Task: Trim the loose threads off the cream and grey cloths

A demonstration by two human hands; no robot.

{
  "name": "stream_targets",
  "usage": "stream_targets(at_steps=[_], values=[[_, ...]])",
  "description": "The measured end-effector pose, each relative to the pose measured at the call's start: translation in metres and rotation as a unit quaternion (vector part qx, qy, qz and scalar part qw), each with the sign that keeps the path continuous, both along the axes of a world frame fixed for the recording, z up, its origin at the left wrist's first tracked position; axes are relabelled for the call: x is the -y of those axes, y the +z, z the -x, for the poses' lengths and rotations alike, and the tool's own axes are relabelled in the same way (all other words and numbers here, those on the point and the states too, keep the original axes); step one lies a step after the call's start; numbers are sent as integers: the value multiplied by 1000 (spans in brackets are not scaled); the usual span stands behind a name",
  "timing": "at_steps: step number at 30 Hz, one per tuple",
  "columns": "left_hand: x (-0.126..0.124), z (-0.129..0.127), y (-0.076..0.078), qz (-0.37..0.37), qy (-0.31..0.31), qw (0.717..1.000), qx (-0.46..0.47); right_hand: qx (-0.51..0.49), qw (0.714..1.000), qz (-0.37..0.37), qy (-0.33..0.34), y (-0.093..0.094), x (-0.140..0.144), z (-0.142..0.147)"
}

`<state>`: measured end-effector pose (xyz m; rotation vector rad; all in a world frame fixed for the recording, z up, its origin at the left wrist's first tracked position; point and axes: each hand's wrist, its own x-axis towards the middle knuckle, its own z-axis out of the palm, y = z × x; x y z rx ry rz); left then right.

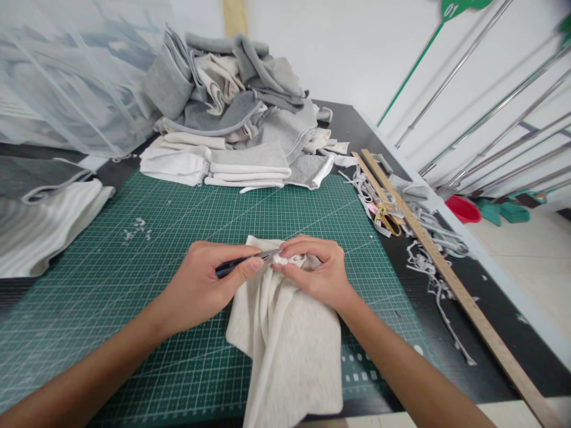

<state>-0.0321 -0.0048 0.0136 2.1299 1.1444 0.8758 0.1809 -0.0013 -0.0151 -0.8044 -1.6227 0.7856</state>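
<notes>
My left hand [218, 273] is closed around dark-handled thread snips [234, 266]. Their metal tip points right and meets the fingers of my right hand at a bunched white edge. Between thumb and fingers, my right hand [316, 264] pinches that white edge of a cream knit fabric piece [303, 351]. The fabric hangs in folds toward me and runs over the near edge of the green cutting mat [187, 208]. Whether the blades are apart is too small to tell.
Behind the mat rises a heap of folded grey, cream and white fabric [232, 119]. More fabric [49, 220] lies at left, near a clear plastic bin [75, 89]. On the right are a long wooden ruler [428, 246], gold-handled scissors [388, 220] and fabric scraps [428, 267]. White lint [137, 230] dots the mat.
</notes>
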Motion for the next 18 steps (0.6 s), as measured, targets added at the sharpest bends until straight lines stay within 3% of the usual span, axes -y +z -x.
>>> stream_targets(at_steps=[5, 8, 18], values=[[-10, 10, 3, 76, -22, 997, 17, 2, 1000, 6, 7, 0, 0, 0], [-12, 11, 4, 61, -9, 998, 3, -2, 1000, 2, 10, 0, 0, 0], [-9, 9, -1, 23, -61, 997, -48, -2, 1000, -8, 9, 0, 0, 0]])
